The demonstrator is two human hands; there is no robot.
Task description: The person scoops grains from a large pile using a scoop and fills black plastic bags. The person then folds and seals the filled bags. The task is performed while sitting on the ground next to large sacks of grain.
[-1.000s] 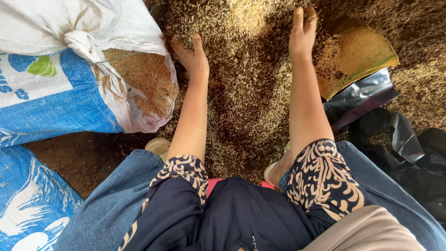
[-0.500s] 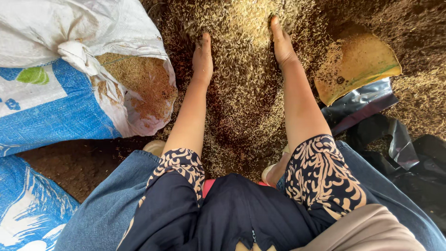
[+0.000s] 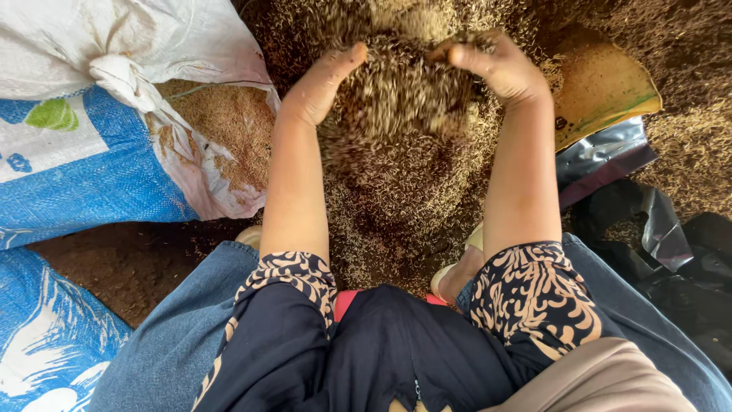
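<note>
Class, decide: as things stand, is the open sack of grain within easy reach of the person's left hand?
Probably yes: the left hand is cupped around loose grain beside the sack's open mouth, with nothing between them.

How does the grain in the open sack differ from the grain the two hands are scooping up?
The grain in the sack looks finer, orange-tan and lies still inside the white and blue sack. The scooped grain, cupped between the left hand and right hand, looks darker and coarser, and some seems to be spilling down. The sack's grain is contained; the scooped grain comes from a loose pile on the ground. Both are dry and husky.
</note>
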